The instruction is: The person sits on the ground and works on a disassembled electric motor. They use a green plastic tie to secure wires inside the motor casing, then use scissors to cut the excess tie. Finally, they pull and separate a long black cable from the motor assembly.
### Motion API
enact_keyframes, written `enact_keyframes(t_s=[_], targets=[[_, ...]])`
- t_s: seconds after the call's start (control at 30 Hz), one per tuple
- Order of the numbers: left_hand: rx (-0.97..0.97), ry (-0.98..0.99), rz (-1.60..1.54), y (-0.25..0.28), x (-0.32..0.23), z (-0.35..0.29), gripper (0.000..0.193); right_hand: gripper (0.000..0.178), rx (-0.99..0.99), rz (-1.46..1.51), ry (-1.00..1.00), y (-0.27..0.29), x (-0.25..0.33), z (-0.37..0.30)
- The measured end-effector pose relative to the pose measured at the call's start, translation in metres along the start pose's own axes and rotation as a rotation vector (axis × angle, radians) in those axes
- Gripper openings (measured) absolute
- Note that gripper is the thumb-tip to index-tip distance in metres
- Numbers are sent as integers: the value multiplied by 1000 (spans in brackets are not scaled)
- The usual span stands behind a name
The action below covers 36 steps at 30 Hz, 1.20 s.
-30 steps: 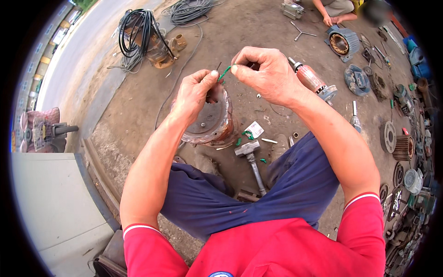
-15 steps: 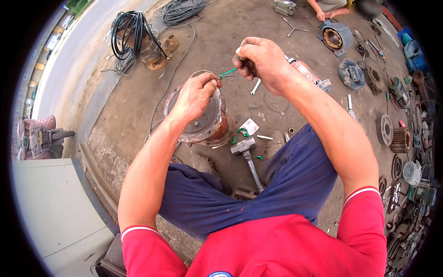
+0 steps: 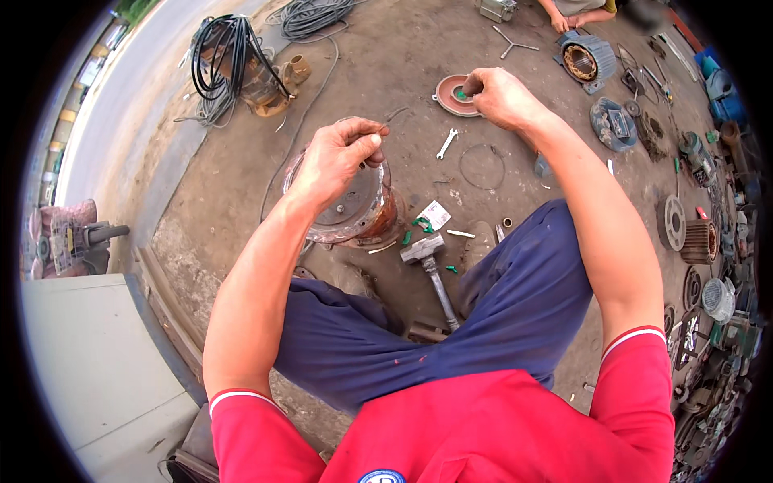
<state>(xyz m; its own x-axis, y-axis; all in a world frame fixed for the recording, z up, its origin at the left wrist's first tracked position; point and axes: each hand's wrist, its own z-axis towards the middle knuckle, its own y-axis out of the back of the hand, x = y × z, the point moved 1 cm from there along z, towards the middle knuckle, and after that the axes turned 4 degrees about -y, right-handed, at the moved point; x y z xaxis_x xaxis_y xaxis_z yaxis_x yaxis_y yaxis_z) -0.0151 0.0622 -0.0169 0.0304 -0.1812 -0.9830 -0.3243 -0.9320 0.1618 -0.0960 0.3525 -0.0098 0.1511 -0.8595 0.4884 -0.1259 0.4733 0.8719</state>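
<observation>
My left hand (image 3: 334,161) is raised over a round, rusty metal casing (image 3: 354,213), its thumb and fingers pinched together. A thin grey wire (image 3: 396,112) runs out from beside those fingertips; the gripped part is hidden. Further right and forward, my right hand (image 3: 503,97) is closed in a pinch. A small green scrap (image 3: 461,95) shows at its fingertips, seen against a reddish round plate (image 3: 444,87) on the ground. Between my legs lies a sledgehammer (image 3: 435,278), with green scraps (image 3: 423,224) and a white paper (image 3: 436,215) beyond its head.
An open-ended spanner (image 3: 447,143) and a wire ring (image 3: 482,167) lie ahead. Black cable coils (image 3: 233,60) hang over a rusty pump at far left. A blue motor housing (image 3: 592,63) stands at far right, near another person's hands (image 3: 568,22). Machine parts crowd the right edge.
My right hand has moved right, away from my left, and the green strand no longer stretches between them. The reddish plate now shows. My left hand stays nearly in place.
</observation>
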Motion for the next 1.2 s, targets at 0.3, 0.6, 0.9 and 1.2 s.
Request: enact_keyframes(t_s=[0.3, 0.6, 0.9, 1.2], targets=[[-22, -8, 19, 6, 1, 0, 17, 27, 70, -189, -154, 11, 19, -7], [-52, -161, 291, 7, 2, -2, 19, 33, 47, 158, -49, -4, 42, -12], [-42, -226, 442, 2, -10, 0, 17, 34, -164, 51, 26, -11, 70, -22], [-58, -172, 309, 12, 7, -6, 8, 26, 140, 339, -51, -9, 89, -19]])
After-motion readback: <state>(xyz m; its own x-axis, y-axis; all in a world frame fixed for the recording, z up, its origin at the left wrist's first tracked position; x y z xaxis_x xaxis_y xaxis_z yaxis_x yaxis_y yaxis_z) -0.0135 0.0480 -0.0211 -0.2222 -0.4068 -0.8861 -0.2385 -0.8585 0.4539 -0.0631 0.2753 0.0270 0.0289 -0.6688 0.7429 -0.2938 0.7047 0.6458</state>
